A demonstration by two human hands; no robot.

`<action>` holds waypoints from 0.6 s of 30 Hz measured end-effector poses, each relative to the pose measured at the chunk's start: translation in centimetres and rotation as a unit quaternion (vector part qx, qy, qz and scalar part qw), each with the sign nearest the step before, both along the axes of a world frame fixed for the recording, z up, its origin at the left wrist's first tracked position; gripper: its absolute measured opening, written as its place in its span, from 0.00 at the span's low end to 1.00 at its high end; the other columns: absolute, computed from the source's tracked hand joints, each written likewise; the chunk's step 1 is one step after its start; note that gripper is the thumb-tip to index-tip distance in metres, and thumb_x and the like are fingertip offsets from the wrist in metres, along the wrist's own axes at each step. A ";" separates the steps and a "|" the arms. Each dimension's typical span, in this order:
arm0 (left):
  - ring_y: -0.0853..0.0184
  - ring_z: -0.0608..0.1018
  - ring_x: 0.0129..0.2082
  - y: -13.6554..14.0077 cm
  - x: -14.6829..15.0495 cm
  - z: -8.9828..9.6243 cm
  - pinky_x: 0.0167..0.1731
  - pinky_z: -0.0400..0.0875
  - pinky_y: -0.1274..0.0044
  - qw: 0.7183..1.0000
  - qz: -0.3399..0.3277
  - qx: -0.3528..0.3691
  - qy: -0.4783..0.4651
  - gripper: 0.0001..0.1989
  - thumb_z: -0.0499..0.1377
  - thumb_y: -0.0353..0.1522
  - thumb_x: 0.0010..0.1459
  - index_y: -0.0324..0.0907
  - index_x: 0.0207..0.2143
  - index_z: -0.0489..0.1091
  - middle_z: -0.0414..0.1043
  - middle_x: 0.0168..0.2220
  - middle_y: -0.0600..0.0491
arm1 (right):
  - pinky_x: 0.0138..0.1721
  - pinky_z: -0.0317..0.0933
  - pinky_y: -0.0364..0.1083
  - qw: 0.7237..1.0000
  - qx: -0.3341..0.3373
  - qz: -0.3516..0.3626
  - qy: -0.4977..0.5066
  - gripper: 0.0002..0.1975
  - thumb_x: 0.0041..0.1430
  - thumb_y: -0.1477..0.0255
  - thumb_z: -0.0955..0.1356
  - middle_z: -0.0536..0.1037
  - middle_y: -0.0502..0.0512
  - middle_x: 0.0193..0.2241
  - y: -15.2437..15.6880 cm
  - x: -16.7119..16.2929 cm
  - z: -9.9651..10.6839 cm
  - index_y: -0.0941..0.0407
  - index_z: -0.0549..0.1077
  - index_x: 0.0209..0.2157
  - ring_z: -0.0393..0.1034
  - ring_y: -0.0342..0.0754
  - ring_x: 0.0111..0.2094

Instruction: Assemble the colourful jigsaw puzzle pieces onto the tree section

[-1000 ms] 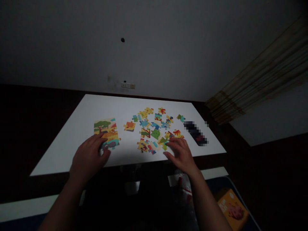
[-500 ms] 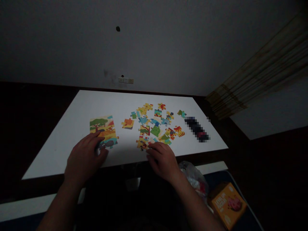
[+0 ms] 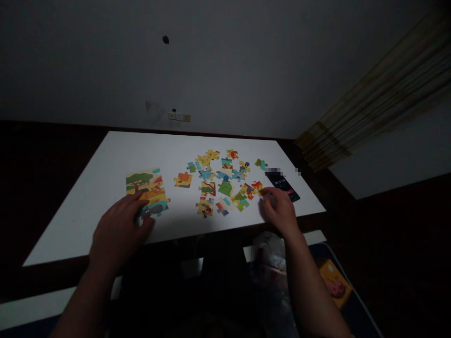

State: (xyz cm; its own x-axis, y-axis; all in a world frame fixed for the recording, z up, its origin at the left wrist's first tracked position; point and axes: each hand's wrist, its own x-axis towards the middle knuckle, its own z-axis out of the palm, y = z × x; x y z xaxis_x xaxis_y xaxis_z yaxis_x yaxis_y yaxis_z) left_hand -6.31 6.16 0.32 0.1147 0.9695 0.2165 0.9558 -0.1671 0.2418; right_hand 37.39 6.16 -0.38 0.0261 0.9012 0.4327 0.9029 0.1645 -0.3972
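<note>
My left hand (image 3: 121, 224) rests at the lower left of a joined puzzle section (image 3: 146, 180) showing a green tree and a grey animal. Its fingers lie spread on the section, with the thumb apart. My right hand (image 3: 282, 209) is at the right side of the loose pieces, its bent fingers closed on the edge of an orange and yellow puzzle piece (image 3: 258, 186). Several loose pieces lie between the hands, among them a green piece (image 3: 226, 188), an orange piece (image 3: 183, 179) and a piece with a small figure (image 3: 205, 207).
A dark phone (image 3: 280, 180) with a lit timer lies beyond my right hand on the white table (image 3: 88, 188). Below the table's front edge are a clear plastic bag (image 3: 271, 256) and an orange box (image 3: 336, 284). A wall with sockets (image 3: 179, 116) stands behind.
My right hand has moved right, from the pieces near the front edge to the orange and yellow piece. My left hand has stayed on the joined section. The view has shifted slightly.
</note>
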 end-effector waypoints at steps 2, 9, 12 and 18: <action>0.51 0.64 0.61 0.0 0.0 0.0 0.59 0.62 0.58 1.000 -0.001 -0.001 0.006 0.20 0.53 0.37 0.57 0.43 0.51 0.66 0.62 0.61 0.45 | 0.50 0.62 0.60 1.000 -0.010 -0.004 -0.028 0.15 0.58 0.70 0.63 0.76 0.58 0.45 1.0 1.0 0.1 0.51 0.71 0.46 0.69 0.59 0.47; 0.51 0.65 0.61 0.1 0.0 0.0 0.58 0.63 0.57 1.000 -0.002 -0.001 0.020 0.20 0.53 0.38 0.58 0.44 0.52 0.65 0.61 0.61 0.45 | 0.47 0.63 0.58 0.999 -0.001 0.035 -0.033 0.15 0.57 0.72 0.63 0.76 0.58 0.44 1.6 0.1 -0.5 0.53 0.72 0.47 0.68 0.57 0.45; 0.51 0.65 0.61 0.1 0.1 0.0 0.59 0.62 0.58 1.000 0.002 -0.003 0.020 0.19 0.53 0.38 0.59 0.43 0.52 0.65 0.61 0.61 0.46 | 0.50 0.61 0.60 0.998 0.013 0.044 -0.036 0.15 0.57 0.72 0.63 0.75 0.60 0.45 1.4 -0.7 -1.2 0.53 0.72 0.47 0.67 0.57 0.47; 0.51 0.65 0.60 0.1 0.2 0.0 0.58 0.62 0.58 1.000 0.002 0.003 0.022 0.20 0.53 0.38 0.58 0.42 0.51 0.66 0.62 0.61 0.45 | 0.53 0.57 0.63 0.998 0.036 0.040 -0.027 0.15 0.57 0.72 0.64 0.75 0.59 0.46 0.9 -1.0 -1.9 0.52 0.72 0.46 0.65 0.58 0.49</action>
State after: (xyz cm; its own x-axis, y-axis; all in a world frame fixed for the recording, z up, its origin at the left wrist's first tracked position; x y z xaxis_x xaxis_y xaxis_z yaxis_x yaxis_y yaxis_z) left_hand -6.06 6.28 0.34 0.1203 0.9688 0.2169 0.9661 -0.1645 0.1992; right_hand 36.39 7.10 -2.28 -0.0704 0.8657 0.4956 0.9051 0.2643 -0.3331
